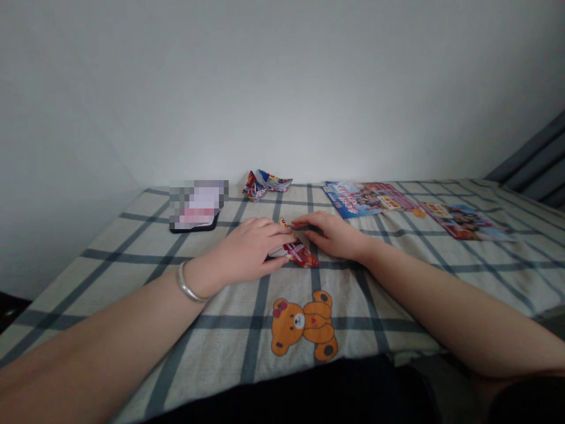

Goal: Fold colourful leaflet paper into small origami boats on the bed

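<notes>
A small piece of colourful printed paper [300,253], partly folded, lies on the checked bedsheet [247,330] between my hands. My left hand [247,250], with a silver bangle at the wrist, lies on the paper's left side with its fingers pressed flat on it. My right hand [331,232] rests on the paper's upper right part, fingertips pinching along a fold. Much of the paper is hidden under both hands.
A folded paper shape [265,184] sits at the back by the white wall. A phone with a blurred screen [196,206] lies at the back left. Two printed leaflets [368,199] [465,222] lie at the right. A bear print [304,324] marks the sheet near me.
</notes>
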